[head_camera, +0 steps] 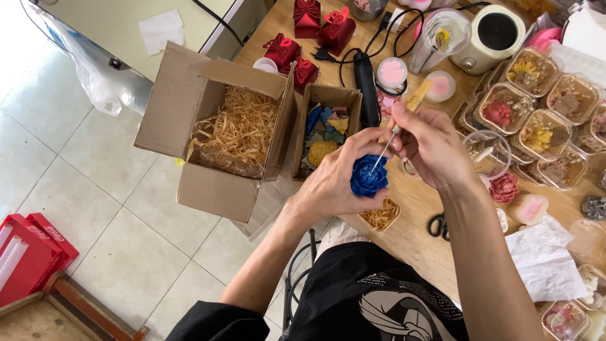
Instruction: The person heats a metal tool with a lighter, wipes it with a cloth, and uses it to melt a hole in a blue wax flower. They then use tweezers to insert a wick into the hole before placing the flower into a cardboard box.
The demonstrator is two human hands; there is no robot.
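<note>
My left hand [333,180] holds a blue flower-shaped piece [368,177] above the wooden table's edge. My right hand [429,144] grips a thin metal-tipped tool with a wooden handle [411,101]; its point touches the middle of the blue flower. Just below the flower sits a small clear container with straw-coloured shreds [381,216].
A big cardboard box of paper shreds [235,136] and a smaller box of coloured flower pieces [326,132] stand at the table's left. Red gift boxes [315,28], a black corded tool [366,85], several clear boxes of flowers [536,107], scissors [438,226] and white paper [544,259] surround my hands.
</note>
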